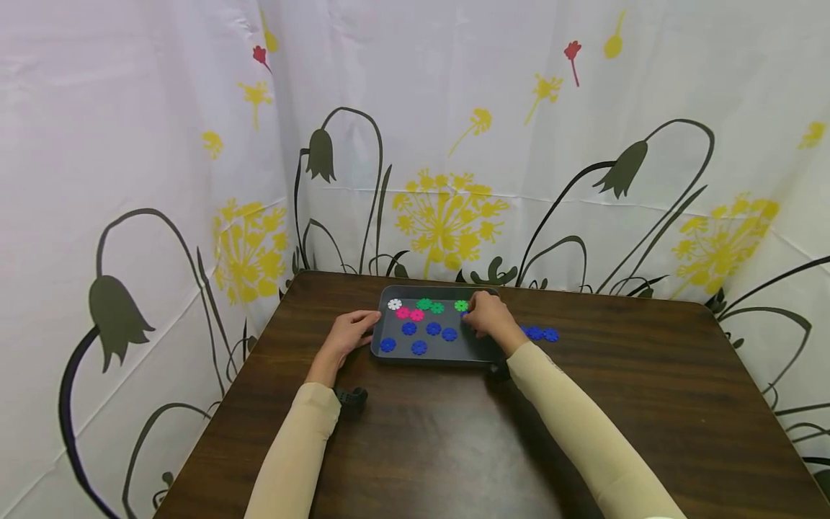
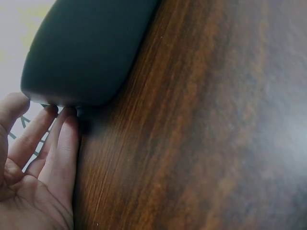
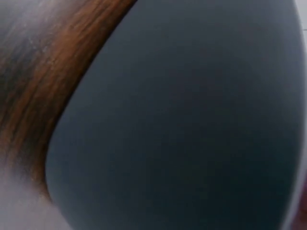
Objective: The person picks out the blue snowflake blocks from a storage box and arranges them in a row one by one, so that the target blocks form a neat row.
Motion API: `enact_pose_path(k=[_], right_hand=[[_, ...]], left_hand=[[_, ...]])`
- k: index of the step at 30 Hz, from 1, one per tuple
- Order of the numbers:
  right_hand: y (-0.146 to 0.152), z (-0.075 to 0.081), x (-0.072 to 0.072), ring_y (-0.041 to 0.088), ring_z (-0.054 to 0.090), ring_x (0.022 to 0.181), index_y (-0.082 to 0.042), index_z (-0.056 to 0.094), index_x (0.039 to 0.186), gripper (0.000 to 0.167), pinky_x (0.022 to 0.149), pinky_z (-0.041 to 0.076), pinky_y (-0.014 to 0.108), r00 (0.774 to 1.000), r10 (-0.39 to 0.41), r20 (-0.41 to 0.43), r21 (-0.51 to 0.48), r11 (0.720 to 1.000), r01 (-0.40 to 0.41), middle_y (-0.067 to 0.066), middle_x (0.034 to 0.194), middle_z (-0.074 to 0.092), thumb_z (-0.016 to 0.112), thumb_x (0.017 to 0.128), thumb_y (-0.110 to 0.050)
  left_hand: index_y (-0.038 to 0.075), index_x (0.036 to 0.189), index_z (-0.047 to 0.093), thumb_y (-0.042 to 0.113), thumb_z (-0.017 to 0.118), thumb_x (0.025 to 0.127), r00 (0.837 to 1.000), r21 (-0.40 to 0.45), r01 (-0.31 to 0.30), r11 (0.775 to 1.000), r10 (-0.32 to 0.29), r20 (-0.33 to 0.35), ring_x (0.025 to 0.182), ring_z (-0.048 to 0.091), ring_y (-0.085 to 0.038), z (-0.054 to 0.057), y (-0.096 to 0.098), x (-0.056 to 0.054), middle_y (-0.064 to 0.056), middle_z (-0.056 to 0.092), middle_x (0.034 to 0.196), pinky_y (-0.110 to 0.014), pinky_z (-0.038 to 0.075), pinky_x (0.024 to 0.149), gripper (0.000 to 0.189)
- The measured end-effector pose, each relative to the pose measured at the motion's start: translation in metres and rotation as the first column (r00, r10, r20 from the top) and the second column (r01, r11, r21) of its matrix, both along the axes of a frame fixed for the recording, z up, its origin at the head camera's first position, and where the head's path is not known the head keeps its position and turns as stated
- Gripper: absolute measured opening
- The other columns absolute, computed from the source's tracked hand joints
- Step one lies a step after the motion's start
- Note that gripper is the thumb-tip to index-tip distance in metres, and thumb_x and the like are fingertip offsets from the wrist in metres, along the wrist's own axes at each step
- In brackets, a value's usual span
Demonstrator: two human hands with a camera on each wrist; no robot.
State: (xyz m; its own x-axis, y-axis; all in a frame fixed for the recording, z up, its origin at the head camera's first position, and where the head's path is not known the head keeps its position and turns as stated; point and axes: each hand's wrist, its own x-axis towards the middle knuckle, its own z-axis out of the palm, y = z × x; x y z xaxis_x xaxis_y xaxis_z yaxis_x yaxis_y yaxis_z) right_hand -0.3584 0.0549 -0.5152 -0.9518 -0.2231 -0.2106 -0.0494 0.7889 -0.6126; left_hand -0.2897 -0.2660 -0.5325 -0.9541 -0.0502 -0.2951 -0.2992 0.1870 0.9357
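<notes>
A dark grey tray (image 1: 454, 352) lies on the table, with flat notched flower-shaped discs in it. My left hand (image 1: 350, 333) is at the tray's left side; in the left wrist view its fairly straight fingers (image 2: 67, 139) touch the tray wall (image 2: 86, 57). Over the tray's right part, my right hand (image 1: 491, 317) has its fingers bent down, pinching a partly hidden blue disc (image 1: 463, 315). Near it lies a light green disc (image 1: 461, 305). The right wrist view shows mostly the blurred tray side (image 3: 182, 115), and the fingertips are out of sight there.
Several blue discs (image 1: 434, 329) are spread across the tray's front half. Behind them are a white disc (image 1: 394, 305), pink discs (image 1: 417, 315) and green discs (image 1: 437, 308). More blue discs (image 1: 534, 333) lie on the brown table (image 1: 616, 389) right of the tray. A flower-printed curtain (image 1: 415, 144) hangs behind.
</notes>
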Motion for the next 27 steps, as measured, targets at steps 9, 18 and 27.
enact_pose_path(k=[9,18,27], right_hand=[[-0.002,0.0008,0.0001,0.02,0.074,0.065,-0.002,0.069,0.109,0.018,0.068,0.067,0.036,1.0,0.001,-0.003,0.011,1.0,-0.001,0.013,0.091,0.075,0.076,0.1,-0.015],[-0.0023,-0.0012,-0.0021,0.019,0.074,0.066,-0.001,0.067,0.117,0.025,0.059,0.063,0.029,1.0,-0.004,-0.011,0.024,1.0,0.004,0.016,0.103,0.073,0.077,0.1,-0.017],[-0.0016,-0.0016,-0.0041,0.02,0.074,0.066,-0.001,0.067,0.122,0.029,0.062,0.064,0.032,1.0,0.004,-0.006,0.038,0.999,-0.003,0.015,0.1,0.074,0.077,0.1,-0.017]], left_hand=[[0.004,0.147,0.065,0.04,0.066,0.109,1.0,-0.019,-0.016,1.0,0.016,-0.025,0.146,0.054,-0.033,-0.0105,-0.0017,-0.0032,-0.019,0.057,0.157,-0.045,0.055,0.115,0.052],[0.005,0.146,0.066,0.039,0.067,0.108,0.999,-0.018,-0.026,1.0,0.026,-0.019,0.146,0.054,-0.033,-0.0089,-0.0013,-0.0017,-0.018,0.057,0.157,-0.046,0.054,0.117,0.051],[0.005,0.146,0.066,0.038,0.066,0.109,1.0,-0.018,-0.023,1.0,0.023,-0.018,0.146,0.055,-0.032,-0.0085,-0.0015,-0.0019,-0.018,0.057,0.157,-0.045,0.055,0.116,0.05]])
